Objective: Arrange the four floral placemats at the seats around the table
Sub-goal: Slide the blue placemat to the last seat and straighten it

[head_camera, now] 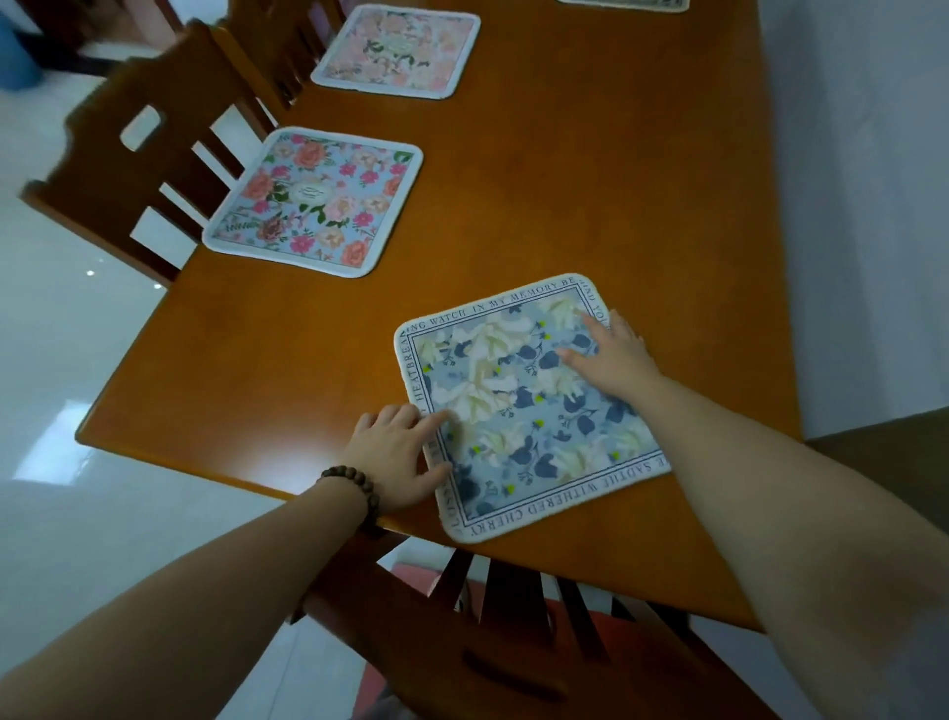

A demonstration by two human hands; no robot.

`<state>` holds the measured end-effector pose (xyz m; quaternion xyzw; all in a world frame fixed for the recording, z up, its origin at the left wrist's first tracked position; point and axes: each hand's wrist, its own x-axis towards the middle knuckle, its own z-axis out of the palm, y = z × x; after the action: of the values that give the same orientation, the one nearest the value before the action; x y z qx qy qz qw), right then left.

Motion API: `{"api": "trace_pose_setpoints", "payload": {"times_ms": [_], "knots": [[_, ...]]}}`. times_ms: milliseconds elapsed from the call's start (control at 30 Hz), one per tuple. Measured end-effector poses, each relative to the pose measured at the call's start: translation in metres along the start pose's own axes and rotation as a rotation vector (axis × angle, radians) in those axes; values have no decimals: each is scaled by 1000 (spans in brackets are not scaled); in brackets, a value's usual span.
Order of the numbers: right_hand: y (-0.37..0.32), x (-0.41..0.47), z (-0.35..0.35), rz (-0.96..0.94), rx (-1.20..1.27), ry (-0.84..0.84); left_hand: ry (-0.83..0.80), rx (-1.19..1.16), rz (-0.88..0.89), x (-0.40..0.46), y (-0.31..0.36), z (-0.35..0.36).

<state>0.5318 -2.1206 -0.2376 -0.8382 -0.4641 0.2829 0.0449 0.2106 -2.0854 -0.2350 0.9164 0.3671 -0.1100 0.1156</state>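
A blue-and-cream floral placemat (513,411) with a lettered border lies at the near end of the wooden table (590,180). My left hand (395,452) rests flat on its left edge, fingers spread. My right hand (613,357) presses flat on its upper right part. A placemat with pink and orange roses on blue (313,200) lies along the left side. Farther back lies a pale pink floral placemat (398,49). The edge of a fourth placemat (624,4) shows at the top of the view.
A wooden chair (513,642) stands right below me at the near end. Two more chairs (154,149) stand along the table's left side, behind the mats. White tiled floor lies to the left, a pale wall to the right.
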Motion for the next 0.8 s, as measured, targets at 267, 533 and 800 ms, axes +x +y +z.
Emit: {"api": "trace_pose_setpoints", "payload": {"times_ms": [267, 533, 800], "knots": [[-16, -48, 20, 76, -3, 301, 111, -13, -74, 51, -22, -29], [-36, -128, 83, 497, 197, 327, 0, -141, -187, 128, -27, -39], [-44, -119, 90, 585, 364, 312, -94, -119, -129, 117, -25, -19]]}}
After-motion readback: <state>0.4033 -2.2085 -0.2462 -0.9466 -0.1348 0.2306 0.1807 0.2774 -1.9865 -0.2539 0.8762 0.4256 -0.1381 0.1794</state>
